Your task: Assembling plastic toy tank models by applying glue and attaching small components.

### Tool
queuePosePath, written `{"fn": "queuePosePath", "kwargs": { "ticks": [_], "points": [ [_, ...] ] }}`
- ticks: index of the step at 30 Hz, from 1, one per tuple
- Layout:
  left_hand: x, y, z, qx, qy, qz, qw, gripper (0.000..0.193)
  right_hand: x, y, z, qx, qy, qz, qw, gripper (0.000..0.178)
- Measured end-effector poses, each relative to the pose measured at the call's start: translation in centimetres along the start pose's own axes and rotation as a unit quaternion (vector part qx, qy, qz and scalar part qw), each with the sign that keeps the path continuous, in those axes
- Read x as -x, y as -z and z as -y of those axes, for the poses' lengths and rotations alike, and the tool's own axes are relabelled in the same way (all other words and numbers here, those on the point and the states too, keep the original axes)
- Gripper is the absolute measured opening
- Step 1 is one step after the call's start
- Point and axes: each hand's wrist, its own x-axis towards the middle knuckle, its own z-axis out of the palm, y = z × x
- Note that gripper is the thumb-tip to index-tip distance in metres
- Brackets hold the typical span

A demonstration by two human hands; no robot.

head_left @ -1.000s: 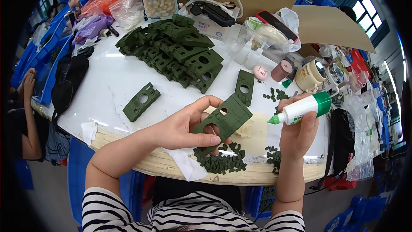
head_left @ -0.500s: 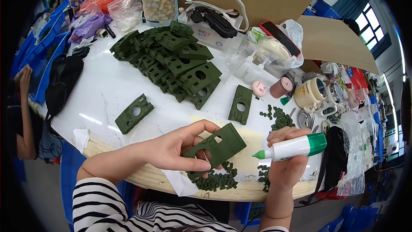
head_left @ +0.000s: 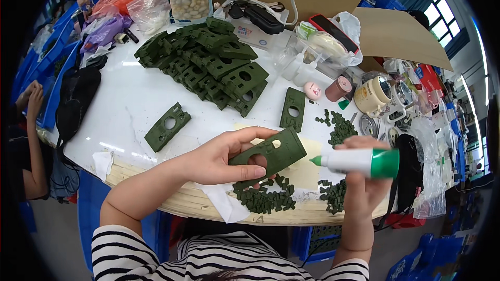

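My left hand [head_left: 216, 160] grips a dark green plastic toy-tank hull piece [head_left: 288, 152], thumb on its face and fingers around behind; a round hole shows near the thumb. Off the piece's right end, my right hand [head_left: 359, 192] is closed around a white glue bottle [head_left: 346, 161] with a green base. Its green nozzle points left at the piece, a small gap between them. Below lie small green plastic bits [head_left: 268, 199] in a heap, with another heap [head_left: 333, 196] beneath the bottle. Single hull pieces rest on the table to the left [head_left: 158, 136] and beyond [head_left: 288, 113].
A big stack of hull pieces [head_left: 208, 54] covers the table's far middle. Toward the right are more small bits [head_left: 341, 129], a cream mug [head_left: 369, 99], a pink jar [head_left: 338, 88] and a phone [head_left: 333, 34]. A black bag [head_left: 78, 99] lies left, near another person's hands [head_left: 32, 98].
The hull piece in my left hand has shifted slightly up and right. My right hand has turned the glue bottle nearly level, its nozzle lower against the piece's height; the hand is blurred.
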Motion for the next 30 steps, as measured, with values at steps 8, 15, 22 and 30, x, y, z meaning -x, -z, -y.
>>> {"fn": "queuePosePath", "kwargs": {
  "ticks": [8,15,22,30],
  "points": [
    [-0.5,-0.1,-0.2,0.003,-0.01,0.016,1.0,0.059,-0.5,-3.8,-3.4,-0.26,-0.086,-0.015,0.962,0.032],
    [-0.2,-0.6,-0.6,-0.016,0.004,-0.007,1.0,0.06,0.8,-4.2,-4.2,-0.332,-0.139,0.009,0.933,0.033],
    [-0.2,-0.6,0.0,-0.071,-0.013,-0.029,0.997,0.061,1.0,-4.6,-4.5,-0.324,-0.153,0.016,0.934,0.034],
    [-0.3,-0.4,0.1,-0.11,-0.029,-0.025,0.993,0.061,0.9,-4.7,-4.1,-0.323,-0.182,0.004,0.929,0.035]
  ]
}}
